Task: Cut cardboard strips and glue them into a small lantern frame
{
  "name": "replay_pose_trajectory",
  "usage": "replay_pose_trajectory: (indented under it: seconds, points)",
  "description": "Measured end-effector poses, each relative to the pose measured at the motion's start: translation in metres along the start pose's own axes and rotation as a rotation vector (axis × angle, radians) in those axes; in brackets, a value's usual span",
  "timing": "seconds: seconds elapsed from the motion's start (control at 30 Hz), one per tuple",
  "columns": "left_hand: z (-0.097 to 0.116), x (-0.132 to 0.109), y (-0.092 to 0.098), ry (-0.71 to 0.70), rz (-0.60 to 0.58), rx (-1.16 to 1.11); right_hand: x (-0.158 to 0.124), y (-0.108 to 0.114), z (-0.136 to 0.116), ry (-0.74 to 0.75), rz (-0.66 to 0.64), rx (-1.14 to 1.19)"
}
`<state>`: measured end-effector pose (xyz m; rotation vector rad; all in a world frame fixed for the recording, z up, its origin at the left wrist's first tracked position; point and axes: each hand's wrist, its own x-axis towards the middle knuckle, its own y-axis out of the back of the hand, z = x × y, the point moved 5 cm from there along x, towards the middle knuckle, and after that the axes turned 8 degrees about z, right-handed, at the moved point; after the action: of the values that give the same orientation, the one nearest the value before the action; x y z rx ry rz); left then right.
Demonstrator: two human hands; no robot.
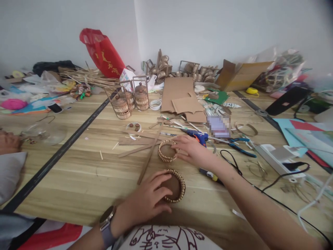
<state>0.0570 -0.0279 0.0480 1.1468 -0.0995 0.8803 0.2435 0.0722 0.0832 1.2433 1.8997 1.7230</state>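
My left hand lies over the near round bamboo-rimmed disc on the wooden table, fingers curled on its brown top. My right hand rests against the far ring of bamboo beads, fingertips touching its right rim. Both pieces lie flat, a little apart. A watch sits on my left wrist.
Thin brown strips lie left of the rings. A blue glue gun, blue pliers, black cables and a power strip lie to the right. Small wire-framed bamboo baskets, cardboard sheets and a red bag stand behind. Another person's hand shows at far left.
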Motion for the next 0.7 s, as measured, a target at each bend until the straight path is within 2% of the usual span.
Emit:
replay_pose_trajectory:
  seconds: [0.07,0.13,0.2,0.23,0.33,0.4,0.47,0.57,0.63,0.7]
  points:
    - [-0.009,0.010,0.011,0.011,0.060,0.030,-0.010,-0.007,-0.004,0.002,0.002,-0.003]
    - [-0.025,0.026,0.021,0.080,0.148,0.105,-0.016,-0.015,-0.004,-0.030,0.023,-0.045]
    - [-0.040,0.045,0.020,0.112,0.140,0.213,-0.017,-0.022,-0.005,-0.042,0.030,-0.089]
    - [-0.048,0.054,0.015,0.138,0.090,0.256,-0.017,-0.026,-0.005,-0.036,0.029,-0.103]
    - [-0.060,0.074,-0.007,0.159,-0.153,0.348,-0.016,-0.031,-0.007,-0.002,0.033,-0.122]
    - [-0.060,0.080,-0.014,0.141,-0.226,0.389,-0.018,-0.029,-0.007,0.003,0.066,-0.127]
    - [-0.059,0.085,-0.010,0.149,-0.186,0.396,-0.022,-0.022,-0.005,-0.023,0.135,-0.131]
    - [-0.064,0.097,0.004,0.191,-0.065,0.397,-0.027,-0.002,-0.004,-0.066,0.297,-0.141]
    - [-0.072,0.108,0.010,0.193,-0.017,0.402,-0.027,0.017,-0.017,-0.042,0.382,-0.142]
    - [-0.081,0.120,0.011,0.185,-0.001,0.394,-0.023,0.040,-0.043,0.028,0.428,-0.134]
